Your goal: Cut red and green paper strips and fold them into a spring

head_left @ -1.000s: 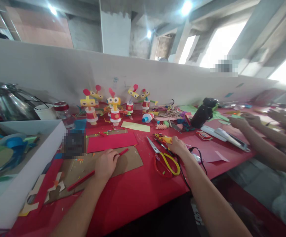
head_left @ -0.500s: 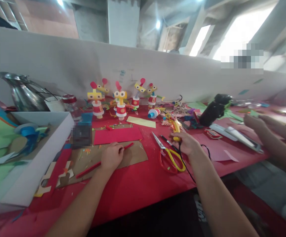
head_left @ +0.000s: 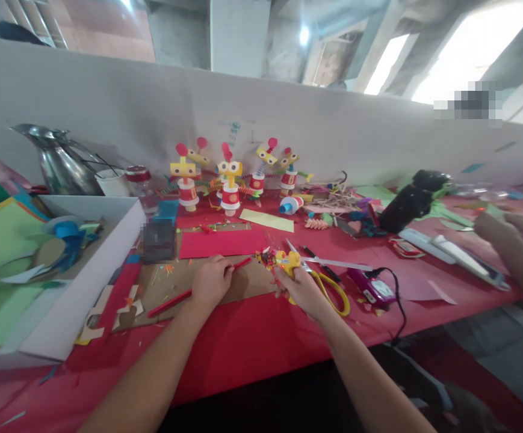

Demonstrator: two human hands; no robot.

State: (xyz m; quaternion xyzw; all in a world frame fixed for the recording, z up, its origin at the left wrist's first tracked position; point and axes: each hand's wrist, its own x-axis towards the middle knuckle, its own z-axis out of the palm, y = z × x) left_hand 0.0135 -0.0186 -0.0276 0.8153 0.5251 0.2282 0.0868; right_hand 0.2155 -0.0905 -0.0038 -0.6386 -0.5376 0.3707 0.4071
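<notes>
Though its tip blurs into scraps, the right hand point(head_left: 301, 287) grips a yellow tool point(head_left: 287, 261); left hand point(head_left: 212, 281) pins a red strip point(head_left: 198, 289).

Both forearms are bare to the frame's edge, with no sleeve, watch, ring or glove showing.

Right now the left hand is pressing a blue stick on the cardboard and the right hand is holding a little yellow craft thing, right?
Not quite: the stick is red, not blue, as the head view shows. The left hand does press it on the cardboard, and the right hand does hold a little yellow craft thing.
</notes>
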